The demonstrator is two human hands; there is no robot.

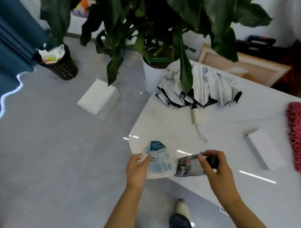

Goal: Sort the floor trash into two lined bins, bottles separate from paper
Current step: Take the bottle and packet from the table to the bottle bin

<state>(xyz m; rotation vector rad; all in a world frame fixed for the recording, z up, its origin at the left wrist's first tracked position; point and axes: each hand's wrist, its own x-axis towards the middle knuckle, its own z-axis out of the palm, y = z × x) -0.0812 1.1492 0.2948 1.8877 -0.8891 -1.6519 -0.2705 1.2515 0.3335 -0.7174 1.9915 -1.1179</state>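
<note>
- Left hand [135,171] grips crushed blue-label bottle [158,160]; right hand [217,166] pinches dark-label bottle [189,166].
- Both over white table [221,144] corner.
- Lined bin [57,62] beyond; white box [99,98] on floor between.

Home room: potted plant [150,41], curtain [0,54], umbrella [202,89].

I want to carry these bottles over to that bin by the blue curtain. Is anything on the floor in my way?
Mostly no. The white box sits on the floor between the bottles and the bin, slightly right of a straight path. The plant's leaves hang nearby. The floor left of the box looks bare.
</note>
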